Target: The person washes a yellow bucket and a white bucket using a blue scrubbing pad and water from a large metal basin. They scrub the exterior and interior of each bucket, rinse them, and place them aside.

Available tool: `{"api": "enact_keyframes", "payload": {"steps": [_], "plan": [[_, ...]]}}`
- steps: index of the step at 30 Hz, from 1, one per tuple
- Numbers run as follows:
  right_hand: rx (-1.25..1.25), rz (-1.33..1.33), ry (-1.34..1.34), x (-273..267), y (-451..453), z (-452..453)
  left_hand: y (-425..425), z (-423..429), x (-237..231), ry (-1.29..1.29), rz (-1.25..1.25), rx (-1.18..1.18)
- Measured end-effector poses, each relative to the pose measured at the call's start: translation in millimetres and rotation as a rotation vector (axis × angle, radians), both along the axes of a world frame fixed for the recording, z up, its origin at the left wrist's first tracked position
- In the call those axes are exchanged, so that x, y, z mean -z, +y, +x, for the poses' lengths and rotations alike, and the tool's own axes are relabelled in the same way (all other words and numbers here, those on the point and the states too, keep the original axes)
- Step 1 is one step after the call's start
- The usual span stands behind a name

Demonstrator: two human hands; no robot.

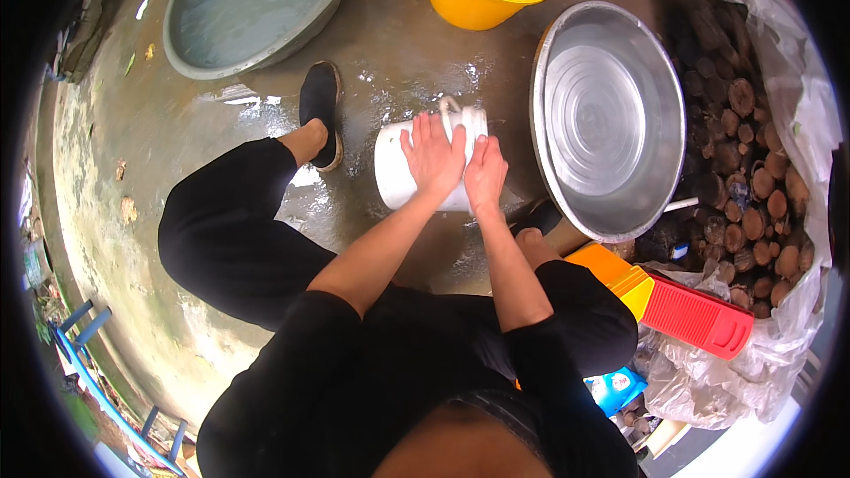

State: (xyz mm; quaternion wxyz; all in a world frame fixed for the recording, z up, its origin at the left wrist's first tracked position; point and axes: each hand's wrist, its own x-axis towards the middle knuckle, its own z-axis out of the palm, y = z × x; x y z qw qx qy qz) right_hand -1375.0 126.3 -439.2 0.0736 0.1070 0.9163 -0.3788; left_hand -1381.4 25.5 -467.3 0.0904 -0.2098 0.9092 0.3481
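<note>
A white plastic bucket lies on its side on the wet concrete floor between my feet, its ribbed rim towards the right. My left hand rests flat on the bucket's upper side with the fingers spread. At the rim end, my right hand has its fingers bent around the edge; its fingertips are partly hidden. The bucket's handle sticks up just beyond my hands. I cannot see inside the bucket.
A grey-green basin of water stands ahead left, a yellow bucket ahead. To the right, a large aluminium basin sits by stacked logs and plastic sheeting. A red plastic washboard-like piece lies beside my right knee.
</note>
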Motion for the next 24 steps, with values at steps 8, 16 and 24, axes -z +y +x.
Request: {"api": "enact_keyframes", "payload": {"steps": [8,16,24], "plan": [[-0.053,0.194,0.077,-10,-10,38,-80,4,-2,-0.387,0.039,0.019],[0.087,-0.267,0.114,2,-6,1,2,56,-2,0.44,0.219,-0.058],[0.084,-0.048,0.076,-12,-23,28,-30,-38,-21,-0.23,0.025,0.354]]}}
